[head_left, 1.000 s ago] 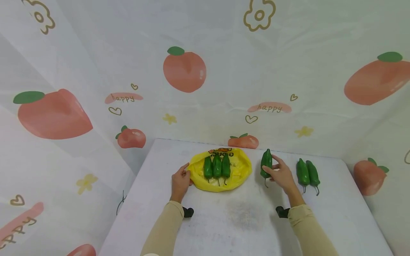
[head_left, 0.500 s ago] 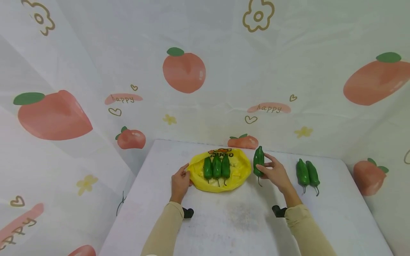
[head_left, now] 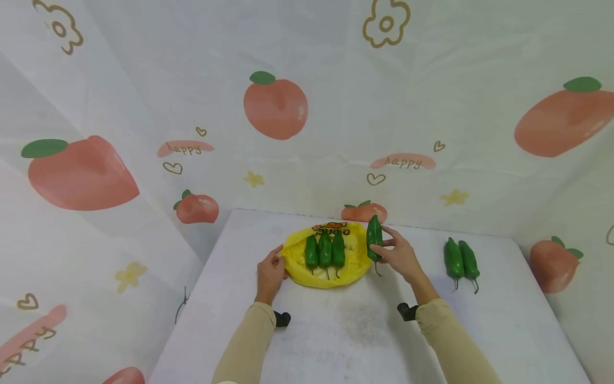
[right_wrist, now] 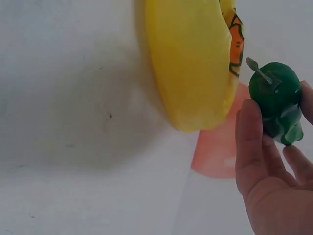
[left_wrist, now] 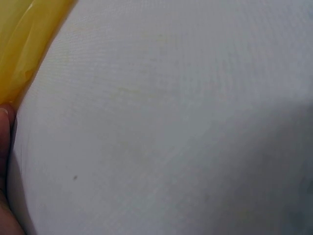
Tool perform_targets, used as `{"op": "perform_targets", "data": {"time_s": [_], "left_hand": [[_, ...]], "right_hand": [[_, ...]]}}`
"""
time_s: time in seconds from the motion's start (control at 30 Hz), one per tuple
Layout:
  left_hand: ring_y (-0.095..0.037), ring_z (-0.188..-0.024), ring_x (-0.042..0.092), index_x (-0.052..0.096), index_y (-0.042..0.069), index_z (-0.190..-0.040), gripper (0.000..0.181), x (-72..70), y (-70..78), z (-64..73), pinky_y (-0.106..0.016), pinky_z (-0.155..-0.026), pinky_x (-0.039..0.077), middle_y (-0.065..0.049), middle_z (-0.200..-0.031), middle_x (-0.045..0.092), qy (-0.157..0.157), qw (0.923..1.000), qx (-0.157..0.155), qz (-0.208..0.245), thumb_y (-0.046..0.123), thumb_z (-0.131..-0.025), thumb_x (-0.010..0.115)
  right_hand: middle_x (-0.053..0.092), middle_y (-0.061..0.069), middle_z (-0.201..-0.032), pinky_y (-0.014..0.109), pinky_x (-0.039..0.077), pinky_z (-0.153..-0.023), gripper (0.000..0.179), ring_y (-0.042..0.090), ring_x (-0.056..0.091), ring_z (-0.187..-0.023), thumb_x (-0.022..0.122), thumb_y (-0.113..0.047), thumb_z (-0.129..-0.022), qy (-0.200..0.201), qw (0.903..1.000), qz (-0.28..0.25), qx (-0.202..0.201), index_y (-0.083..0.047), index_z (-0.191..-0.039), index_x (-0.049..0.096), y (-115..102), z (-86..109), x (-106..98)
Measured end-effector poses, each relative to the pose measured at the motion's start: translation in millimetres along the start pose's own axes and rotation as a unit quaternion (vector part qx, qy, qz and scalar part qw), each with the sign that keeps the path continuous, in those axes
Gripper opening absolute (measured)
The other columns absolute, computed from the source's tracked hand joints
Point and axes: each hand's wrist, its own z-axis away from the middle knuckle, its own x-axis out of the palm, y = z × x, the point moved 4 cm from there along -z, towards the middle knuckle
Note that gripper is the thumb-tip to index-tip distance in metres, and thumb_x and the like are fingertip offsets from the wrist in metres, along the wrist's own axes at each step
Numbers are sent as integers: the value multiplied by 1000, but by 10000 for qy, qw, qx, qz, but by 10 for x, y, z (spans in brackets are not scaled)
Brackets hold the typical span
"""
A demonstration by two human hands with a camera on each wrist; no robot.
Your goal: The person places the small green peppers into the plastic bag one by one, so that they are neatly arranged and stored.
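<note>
My right hand (head_left: pixel 400 257) holds a green pepper (head_left: pixel 374 237) between thumb and fingers, at the right rim of a yellow plastic bag (head_left: pixel 357 266). In the right wrist view the pepper (right_wrist: pixel 276 93) shows its stem end, raised beside the bag (right_wrist: pixel 188 63). The bag lies spread with its edge rolled into a round rim, and three green peppers (head_left: pixel 325 252) lie side by side inside it. At the bag's left rim, my left hand (head_left: pixel 271 273) pinches the plastic. Only a sliver of that hand (left_wrist: pixel 5 142) shows in the left wrist view, by the yellow plastic (left_wrist: pixel 24 44).
Two more green peppers (head_left: pixel 461 260) lie together on the right of the white table (head_left: pixel 336 341). A white cloth (head_left: pixel 326 176) printed with fruit hangs behind the table and along its sides. Black wrist cameras (head_left: pixel 408 311) sit at both cuffs.
My right hand has carried its pepper leftward, from the space between the bag and the two loose peppers to the bag's right rim. My left hand has stayed in place on the bag.
</note>
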Motion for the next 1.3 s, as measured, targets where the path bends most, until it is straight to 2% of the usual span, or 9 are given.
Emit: {"op": "perform_targets", "data": {"time_s": [0.33, 0.57, 0.8, 0.97, 1.1, 1.3], "left_hand": [[-15, -56, 65, 64, 25, -140, 41, -1, 3, -7, -27, -56, 59, -12, -101, 76, 31, 10000, -5, 4, 21, -100, 56], [-16, -56, 64, 63, 26, -140, 40, 6, -5, 1, -26, -57, 59, -12, -103, 75, -7, 10000, -66, 0, 22, -101, 56], [-17, -57, 65, 63, 28, -140, 39, 4, -4, -7, -26, -58, 59, -10, -94, 73, -12, 10000, -73, 3, 24, -101, 56], [-16, -57, 65, 62, 28, -141, 40, 8, -10, -6, -26, -59, 59, -10, -97, 75, -35, 9999, -117, 2, 25, -101, 56], [-16, -56, 65, 62, 27, -141, 40, 11, -16, -11, -25, -58, 59, -10, -98, 74, -28, 9999, -114, -10, 25, -101, 56], [-15, -56, 65, 63, 27, -141, 41, 2, -22, -24, -26, -57, 59, -10, -100, 75, -4, 10000, -86, 17, 23, -101, 56]], "right_hand": [[60, 29, -132, 48, 62, -88, 80, 23, 75, -89, 72, -35, -95, -196, 9994, 294, 56, -18, -161, 32, -99, -123, 177], [62, 28, -129, 35, 65, -76, 76, 20, 74, -83, 72, -34, -95, -101, 9982, 573, 107, -12, -158, 36, -138, -211, 294], [67, 27, -125, 34, 64, -72, 71, 25, 75, -87, 72, -32, -95, -148, 9964, 833, 19, -11, -156, 41, -225, -257, 449], [71, 25, -118, 31, 63, -69, 71, 25, 73, -85, 72, -30, -95, 8, 9925, 1220, -19, -6, -154, 42, -245, -262, 558], [70, 25, -118, 36, 63, -76, 72, 26, 70, -86, 71, -29, -95, 126, 9890, 1472, 26, -1, -154, 41, -260, -271, 626], [63, 26, -136, 49, 57, -101, 72, 35, 66, -114, 70, -30, -96, 88, 9862, 1634, 235, 1, -154, 40, -263, -296, 718]]}}
